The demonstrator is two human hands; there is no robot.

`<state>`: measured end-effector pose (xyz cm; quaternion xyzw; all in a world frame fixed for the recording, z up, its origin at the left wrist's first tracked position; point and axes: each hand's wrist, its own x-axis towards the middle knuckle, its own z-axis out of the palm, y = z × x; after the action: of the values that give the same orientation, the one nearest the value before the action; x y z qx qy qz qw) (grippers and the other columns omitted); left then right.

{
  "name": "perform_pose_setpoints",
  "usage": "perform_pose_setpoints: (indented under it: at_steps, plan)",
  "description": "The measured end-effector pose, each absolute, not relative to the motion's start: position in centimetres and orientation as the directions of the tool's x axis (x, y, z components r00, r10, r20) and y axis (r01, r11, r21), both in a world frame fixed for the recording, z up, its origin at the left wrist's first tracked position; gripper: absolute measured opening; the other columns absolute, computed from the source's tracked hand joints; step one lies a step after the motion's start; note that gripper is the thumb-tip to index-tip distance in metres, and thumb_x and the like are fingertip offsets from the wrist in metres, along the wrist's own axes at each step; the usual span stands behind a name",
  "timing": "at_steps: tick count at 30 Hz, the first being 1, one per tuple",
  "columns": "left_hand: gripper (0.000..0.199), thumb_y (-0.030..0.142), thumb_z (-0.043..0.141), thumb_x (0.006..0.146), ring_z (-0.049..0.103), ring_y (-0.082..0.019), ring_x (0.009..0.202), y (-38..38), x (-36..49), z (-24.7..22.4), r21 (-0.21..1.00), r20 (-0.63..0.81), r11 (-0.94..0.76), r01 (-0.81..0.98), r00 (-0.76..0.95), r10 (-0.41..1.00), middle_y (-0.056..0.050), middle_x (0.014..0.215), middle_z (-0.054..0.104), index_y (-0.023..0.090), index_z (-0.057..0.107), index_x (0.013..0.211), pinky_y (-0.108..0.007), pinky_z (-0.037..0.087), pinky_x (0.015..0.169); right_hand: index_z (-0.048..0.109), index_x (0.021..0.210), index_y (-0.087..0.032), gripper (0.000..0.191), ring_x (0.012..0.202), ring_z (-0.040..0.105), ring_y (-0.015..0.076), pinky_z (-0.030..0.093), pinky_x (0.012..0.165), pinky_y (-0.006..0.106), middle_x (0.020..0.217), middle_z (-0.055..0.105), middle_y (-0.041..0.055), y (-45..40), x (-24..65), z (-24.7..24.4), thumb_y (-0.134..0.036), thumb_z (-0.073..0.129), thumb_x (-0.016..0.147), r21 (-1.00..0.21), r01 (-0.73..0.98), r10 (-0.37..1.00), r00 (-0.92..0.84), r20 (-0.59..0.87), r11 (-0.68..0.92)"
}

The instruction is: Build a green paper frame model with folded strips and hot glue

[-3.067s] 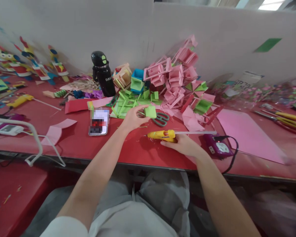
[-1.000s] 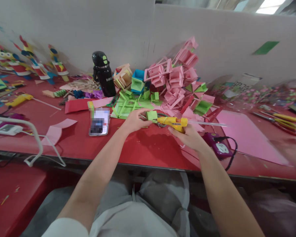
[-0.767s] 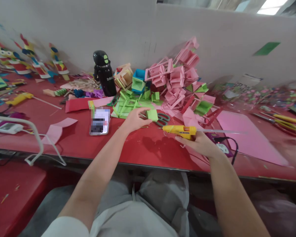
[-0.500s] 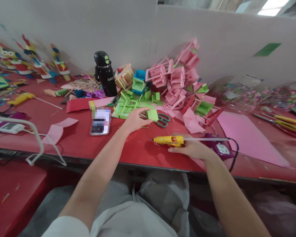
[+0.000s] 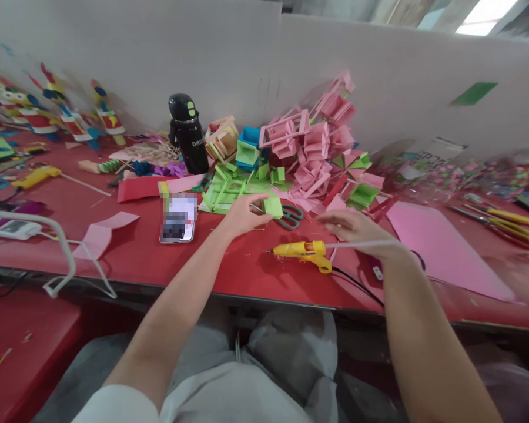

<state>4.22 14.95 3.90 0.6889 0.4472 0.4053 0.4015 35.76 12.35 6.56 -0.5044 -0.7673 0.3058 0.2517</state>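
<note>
My left hand [image 5: 247, 212] pinches a small piece of light green paper [image 5: 273, 207] between thumb and fingers, just above the red table. Scissors [image 5: 290, 217] with grey-green handles lie right beside that paper. A yellow glue gun [image 5: 300, 251] rests on its side on the table, its nozzle facing left and a long whitish glue stick coming out of its back. Over that stick is my right hand [image 5: 350, 228], empty, with its fingers stretched out to the left, clear of the glue gun.
Green paper strips [image 5: 229, 187] and a heap of pink paper pieces [image 5: 315, 147] lie towards the wall. A black bottle [image 5: 188, 138] stands behind a phone [image 5: 179, 218]. Pink paper sheets [image 5: 445, 252] cover the right side. At left stands a white metal frame [image 5: 68, 252].
My right hand has let go of the glue gun and moved up and to the right of it. My left hand stays in place with the green paper.
</note>
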Motion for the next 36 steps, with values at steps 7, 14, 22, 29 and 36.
perform_pose_setpoints:
  at_steps: [7,14,22,29,36]
  plan:
    - [0.060,0.023,0.083,0.076,0.068,-0.016,0.079,14.7,4.4,3.8,0.933,0.162,-0.234,0.273,0.264,0.951,-0.009,0.098,0.074,0.015,0.067,0.133,-0.025,0.056,0.065,0.077,0.096,-0.017,0.022,0.099,0.072,0.0252,0.051,0.103,0.048,0.105,0.078,0.0118,24.0,29.3,5.1,-0.016,0.070,0.076,-0.732,0.590,0.940,-0.202,0.275,0.341]
    - [0.059,0.023,0.083,0.074,0.069,-0.015,0.077,15.3,4.4,2.7,0.932,0.187,-0.265,0.248,0.298,0.936,-0.008,0.100,0.075,0.018,0.067,0.131,-0.026,0.056,0.067,0.076,0.080,-0.016,0.010,0.090,0.071,0.0265,0.054,0.093,0.046,0.090,0.078,0.0104,28.8,25.6,4.4,-0.020,0.077,0.070,-0.828,0.514,0.969,-0.033,0.244,0.226]
    - [0.056,0.019,0.081,0.075,0.070,-0.016,0.075,14.5,4.6,3.8,0.906,0.192,-0.270,0.327,0.251,0.949,-0.005,0.089,0.076,0.017,0.068,0.129,-0.026,0.057,0.068,0.067,0.080,-0.021,0.030,0.075,0.064,0.0188,0.056,0.074,0.036,0.075,0.067,0.0021,24.6,28.1,4.5,-0.034,0.085,0.060,-0.931,0.267,0.955,0.089,0.282,0.250]
    - [0.057,0.019,0.079,0.077,0.069,-0.016,0.069,14.6,4.8,3.1,0.859,0.222,-0.317,0.402,0.265,0.938,-0.004,0.085,0.076,0.019,0.068,0.133,-0.028,0.056,0.069,0.067,0.087,-0.021,0.045,0.073,0.061,0.0139,0.053,0.072,0.031,0.081,0.064,-0.0004,18.4,28.1,5.0,-0.039,0.091,0.053,-0.989,0.048,0.990,0.000,0.142,0.142]
    - [0.055,0.017,0.079,0.075,0.071,-0.017,0.074,14.6,4.8,3.0,0.841,0.261,-0.357,0.407,0.273,0.926,-0.004,0.091,0.077,0.021,0.070,0.129,-0.028,0.057,0.074,0.065,0.080,-0.021,0.040,0.072,0.059,0.0139,0.051,0.073,0.031,0.078,0.063,-0.0009,16.3,26.2,5.4,-0.048,0.088,0.061,-0.991,0.087,0.982,-0.169,0.083,0.098]
